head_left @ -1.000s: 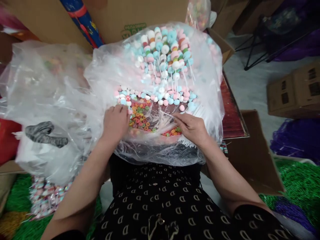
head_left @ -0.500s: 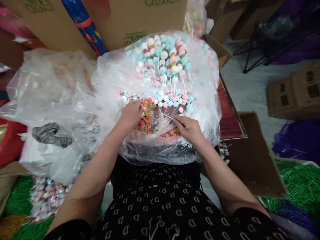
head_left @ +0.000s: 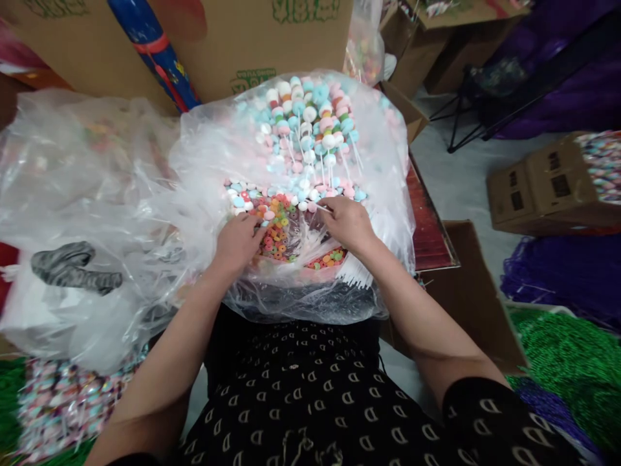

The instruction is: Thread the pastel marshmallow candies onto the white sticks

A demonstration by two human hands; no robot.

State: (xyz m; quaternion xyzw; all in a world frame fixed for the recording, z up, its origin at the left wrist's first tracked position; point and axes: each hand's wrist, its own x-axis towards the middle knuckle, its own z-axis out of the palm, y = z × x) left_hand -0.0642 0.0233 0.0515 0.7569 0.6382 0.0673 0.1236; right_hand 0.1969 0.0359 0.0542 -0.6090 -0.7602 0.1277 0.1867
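My right hand (head_left: 348, 223) pinches a thin white lollipop stick (head_left: 322, 208), its tip at a pink marshmallow-like candy (head_left: 311, 207) in the row of loose pastel candies. My left hand (head_left: 239, 243) is closed at the fingertips around small candies (head_left: 268, 215), one pink and one pale blue; it hovers over a pile of orange, red and green ring candies (head_left: 279, 236). Beyond the loose row lie several finished candy skewers (head_left: 303, 123), pink, white and blue pieces threaded on white sticks. All rest on clear plastic sheeting (head_left: 204, 149).
A bundle of white sticks (head_left: 356, 273) lies below my right wrist. Plastic bags (head_left: 87, 175) cover the left side, with a grey cloth strip (head_left: 72, 265). A large carton (head_left: 272, 45) stands behind. To the right are the red table edge (head_left: 434, 239) and an open box (head_left: 466, 304).
My right hand has moved up and left with the stick, from the bare plastic to the candy row. My left hand has drawn back toward me. The view has shifted slightly right.
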